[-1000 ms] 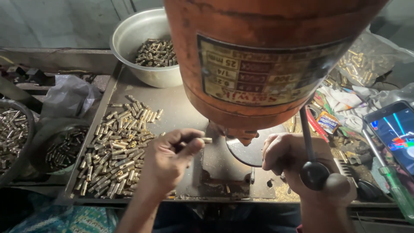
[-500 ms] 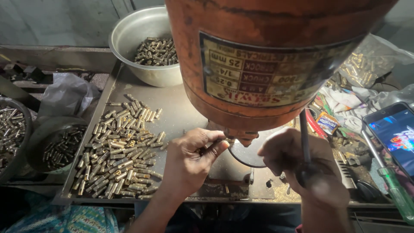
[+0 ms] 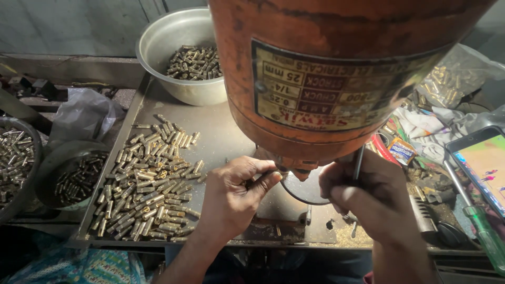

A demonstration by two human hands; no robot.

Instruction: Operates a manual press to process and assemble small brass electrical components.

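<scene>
Since half a second ago, the left hand (image 3: 231,194) has been kept pinched beneath the orange drill head (image 3: 326,79); what it holds cannot be told. The right hand (image 3: 368,197) is wrapped around a thin metal lever (image 3: 358,163). Cylindrical brass casings (image 3: 150,179) lie heaped on the steel tray (image 3: 221,131).

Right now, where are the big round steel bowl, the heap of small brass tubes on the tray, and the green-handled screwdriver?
big round steel bowl (image 3: 152,42): head view, bare inner wall.
heap of small brass tubes (image 3: 150,184): head view, middle of the pile.
green-handled screwdriver (image 3: 481,231): head view, its green handle.
</scene>
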